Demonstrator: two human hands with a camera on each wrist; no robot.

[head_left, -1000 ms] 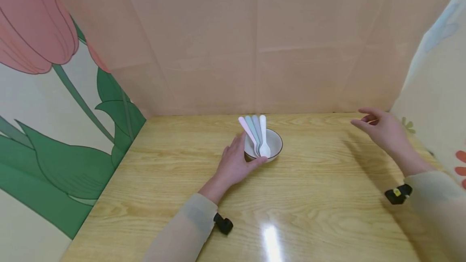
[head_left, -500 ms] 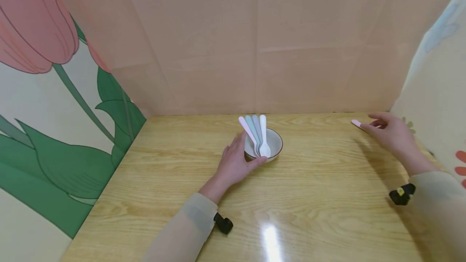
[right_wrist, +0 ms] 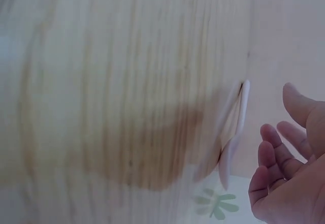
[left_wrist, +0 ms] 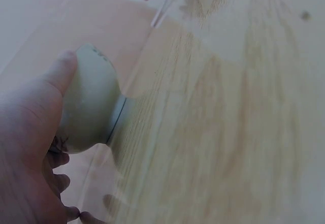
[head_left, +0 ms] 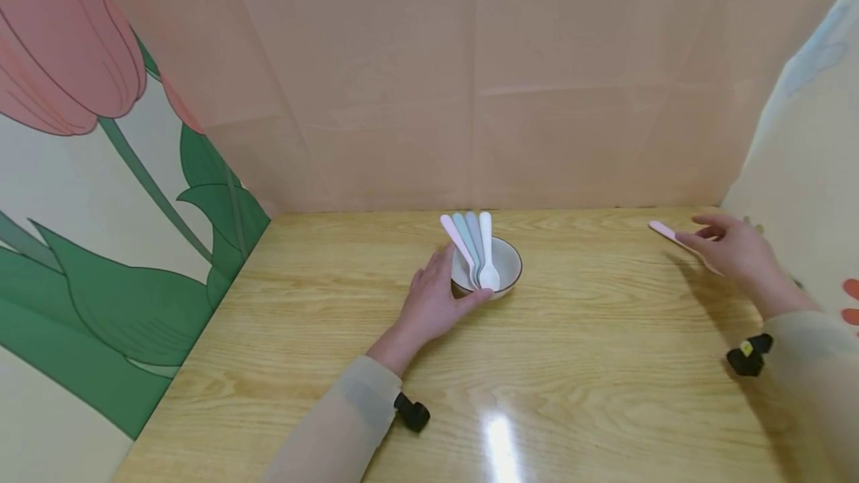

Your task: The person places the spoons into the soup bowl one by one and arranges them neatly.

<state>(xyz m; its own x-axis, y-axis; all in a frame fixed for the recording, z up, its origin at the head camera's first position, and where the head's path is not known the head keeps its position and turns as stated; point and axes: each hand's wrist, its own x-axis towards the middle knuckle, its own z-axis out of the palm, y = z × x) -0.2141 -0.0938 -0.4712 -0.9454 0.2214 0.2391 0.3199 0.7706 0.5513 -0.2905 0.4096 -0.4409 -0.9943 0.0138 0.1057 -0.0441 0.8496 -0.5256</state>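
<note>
My left hand (head_left: 432,300) holds a small white bowl (head_left: 508,263) with a dark rim, the thumb along the near side and the fingers at its left. Several spoons lean in it: a pink spoon (head_left: 452,232), a teal one, a grey-blue one and a white spoon (head_left: 486,244), handles toward the back. In the left wrist view the bowl's outer wall (left_wrist: 91,102) shows between thumb and fingers. Another pink spoon (head_left: 662,229) lies on the table at the far right. My right hand (head_left: 734,252) is over its right end; in the right wrist view, loosely curled fingers stand apart from this spoon (right_wrist: 242,109).
The wooden table (head_left: 570,364) reflects a bright light near its front. A pinkish covering (head_left: 470,80) rises behind it. Flower-printed panels stand at the left (head_left: 87,244) and the right (head_left: 805,170), the right one close to my right hand.
My right hand has moved to the right and slightly toward me, off the pink spoon, whose handle has come into view and shows more now. The left hand and bowl have stayed put.
</note>
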